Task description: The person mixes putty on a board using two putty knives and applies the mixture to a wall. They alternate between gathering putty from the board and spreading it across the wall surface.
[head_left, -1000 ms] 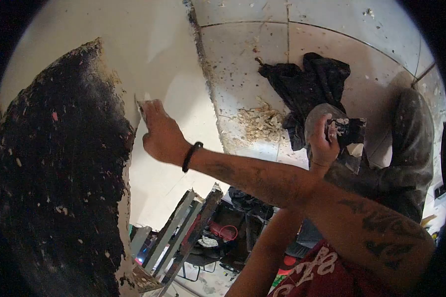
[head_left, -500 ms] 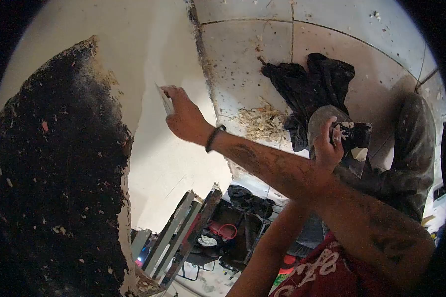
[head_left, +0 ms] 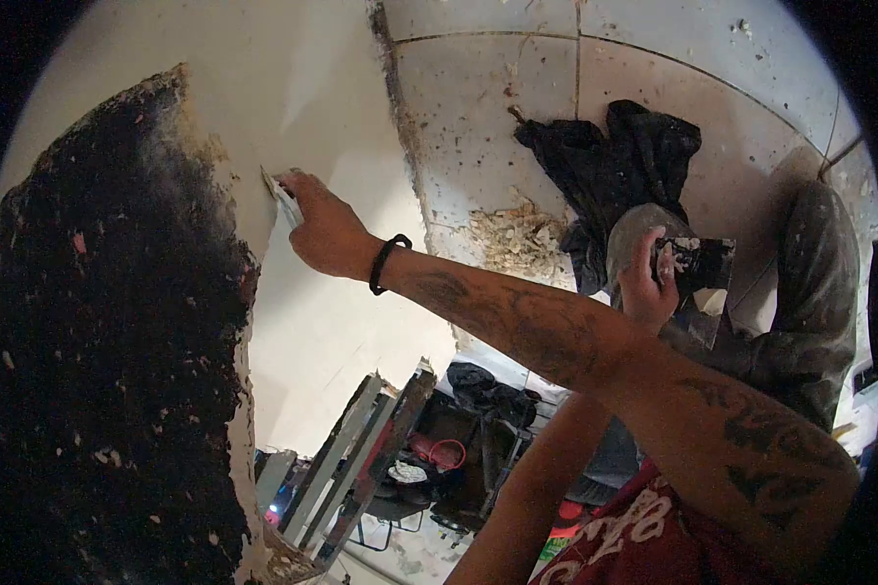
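Observation:
My right hand [head_left: 330, 229], at the end of the tattooed arm with a black wristband, is closed around a thin, pale putty knife [head_left: 285, 202]. Its blade lies against or very near the cream wall surface [head_left: 341, 322], close to the border of a rough black patch [head_left: 117, 322]. Below the crossing right forearm, my left hand [head_left: 646, 288] grips a flat, black, rectangular scraper [head_left: 698, 261] smeared with white putty. That hand is by my knee, and its palm side is partly hidden.
A crumpled black bag [head_left: 595, 166] lies on the speckled tiled floor [head_left: 488, 88], beside a heap of pale scrapings [head_left: 517, 239]. Long grey bars [head_left: 337, 453] stand at the lower middle. Behind them are dark clutter and a red round item [head_left: 447, 453].
My right hand has slid left along the wall with the putty knife, toward the black patch. My left hand and its scraper have hardly moved.

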Available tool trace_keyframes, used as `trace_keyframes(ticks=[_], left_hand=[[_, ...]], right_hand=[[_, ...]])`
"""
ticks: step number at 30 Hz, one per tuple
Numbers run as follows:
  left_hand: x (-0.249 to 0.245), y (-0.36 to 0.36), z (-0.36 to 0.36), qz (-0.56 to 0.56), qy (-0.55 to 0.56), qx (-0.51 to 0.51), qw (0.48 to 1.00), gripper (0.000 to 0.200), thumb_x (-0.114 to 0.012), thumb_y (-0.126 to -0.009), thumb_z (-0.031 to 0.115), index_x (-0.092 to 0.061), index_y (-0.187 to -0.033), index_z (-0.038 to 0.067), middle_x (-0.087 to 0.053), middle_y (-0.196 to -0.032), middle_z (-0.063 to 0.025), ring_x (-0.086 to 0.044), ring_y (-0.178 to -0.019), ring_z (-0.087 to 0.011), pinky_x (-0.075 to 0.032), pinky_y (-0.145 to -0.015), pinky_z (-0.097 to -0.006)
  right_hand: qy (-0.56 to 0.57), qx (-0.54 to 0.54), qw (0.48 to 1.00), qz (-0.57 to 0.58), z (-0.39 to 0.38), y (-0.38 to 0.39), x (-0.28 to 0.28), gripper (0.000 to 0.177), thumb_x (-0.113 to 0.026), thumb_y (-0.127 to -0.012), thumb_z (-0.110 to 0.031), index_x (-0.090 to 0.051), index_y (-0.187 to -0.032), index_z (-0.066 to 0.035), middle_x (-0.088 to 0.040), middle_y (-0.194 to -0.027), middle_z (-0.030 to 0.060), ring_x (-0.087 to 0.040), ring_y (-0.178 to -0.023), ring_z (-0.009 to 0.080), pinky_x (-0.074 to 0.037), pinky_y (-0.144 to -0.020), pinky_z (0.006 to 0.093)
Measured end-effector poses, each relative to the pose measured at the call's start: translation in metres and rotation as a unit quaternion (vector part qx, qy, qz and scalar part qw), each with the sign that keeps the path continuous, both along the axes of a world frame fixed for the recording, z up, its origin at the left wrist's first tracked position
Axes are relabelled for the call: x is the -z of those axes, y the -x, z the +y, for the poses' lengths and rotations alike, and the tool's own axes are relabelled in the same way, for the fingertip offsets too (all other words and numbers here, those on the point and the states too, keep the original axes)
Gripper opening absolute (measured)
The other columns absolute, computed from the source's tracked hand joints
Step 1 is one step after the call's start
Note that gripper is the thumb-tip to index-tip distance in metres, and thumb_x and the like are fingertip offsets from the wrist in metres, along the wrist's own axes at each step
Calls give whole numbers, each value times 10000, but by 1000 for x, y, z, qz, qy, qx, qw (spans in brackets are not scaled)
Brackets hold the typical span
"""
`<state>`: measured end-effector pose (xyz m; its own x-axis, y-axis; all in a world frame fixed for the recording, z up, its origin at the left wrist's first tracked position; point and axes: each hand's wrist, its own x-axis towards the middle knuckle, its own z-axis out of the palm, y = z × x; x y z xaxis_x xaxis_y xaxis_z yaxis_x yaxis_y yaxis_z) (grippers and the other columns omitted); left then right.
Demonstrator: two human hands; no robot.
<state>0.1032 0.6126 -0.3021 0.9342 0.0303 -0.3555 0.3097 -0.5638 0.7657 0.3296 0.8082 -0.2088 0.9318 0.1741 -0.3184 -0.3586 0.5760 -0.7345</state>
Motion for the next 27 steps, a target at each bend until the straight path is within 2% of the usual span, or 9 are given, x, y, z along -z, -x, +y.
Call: trace_keyframes(ticks=[5,8,12,13,16,20,21,23,27], left_hand=[[-5,-3,-5,37,31,-46,998,244,-491,-872,124,-530,-1087,16,-588,-952,-192,-577,-849,-352,-439,-771,-399],[-5,-3,-6,50,38,-55,996,243,-488,-872,119,-530,-1087,14,-594,-953,-188,-585,-839,-351,-447,-756,-397],[-6,-5,-7,28,8,-41,999,236,-488,-871,109,-533,-1083,15,-600,-956,-185,-595,-821,-350,-460,-736,-394],[-6,-4,-7,16,-9,-28,999,234,-489,-871,106,-534,-1082,16,-600,-958,-186,-597,-818,-350,-463,-732,-394],[-2,-4,-7,12,21,-47,999,242,-495,-867,118,-537,-1084,19,-598,-966,-187,-592,-835,-358,-457,-750,-405],[-2,-2,-7,34,22,-52,998,269,-498,-847,125,-535,-1091,20,-594,-973,-193,-584,-872,-365,-448,-778,-414],[-2,-3,-6,33,17,-47,998,272,-496,-843,122,-534,-1092,21,-594,-972,-193,-584,-876,-365,-447,-781,-416],[-4,-4,-6,31,10,-32,999,281,-490,-857,136,-516,-1115,30,-595,-976,-204,-598,-879,-364,-459,-761,-408],[-3,-1,-2,26,-2,-7,1000,297,-484,-884,152,-477,-1162,48,-594,-979,-232,-631,-865,-367,-488,-711,-385]], right_hand=[[43,28,999,-13,-14,14,-21,603,-451,-683,91,-339,-1258,-51,-442,-1125,187,-472,-1067,376,-404,-917,447],[-36,-43,998,21,-34,23,-34,635,-457,-659,101,-339,-1259,-69,-438,-1104,192,-494,-1020,389,-436,-871,459],[-4,1,1000,-28,-52,40,-59,679,-465,-594,77,-314,-1253,21,-415,-1063,269,-495,-921,464,-434,-786,538],[-1,42,998,-50,-58,43,-66,701,-448,-583,94,-312,-1265,3,-408,-1082,264,-490,-929,468,-436,-810,532],[-63,35,996,-57,-76,61,-81,722,-419,-581,128,-329,-1276,-43,-386,-1127,246,-489,-1002,450,-441,-867,496],[-76,51,996,21,-71,59,-57,713,-434,-650,157,-357,-1297,-133,-439,-1171,134,-520,-1024,285,-462,-837,350],[-27,32,998,53,-65,50,-39,668,-447,-679,140,-360,-1289,-120,-466,-1160,137,-529,-1016,279,-458,-844,352],[49,88,995,0,-35,30,9,566,-447,-726,92,-373,-1253,-99,-494,-1145,159,-529,-1017,292,-454,-859,371],[-31,-15,999,11,-17,-1,32,552,-457,-718,87,-383,-1237,-86,-506,-1134,154,-522,-1041,294,-438,-887,378]])
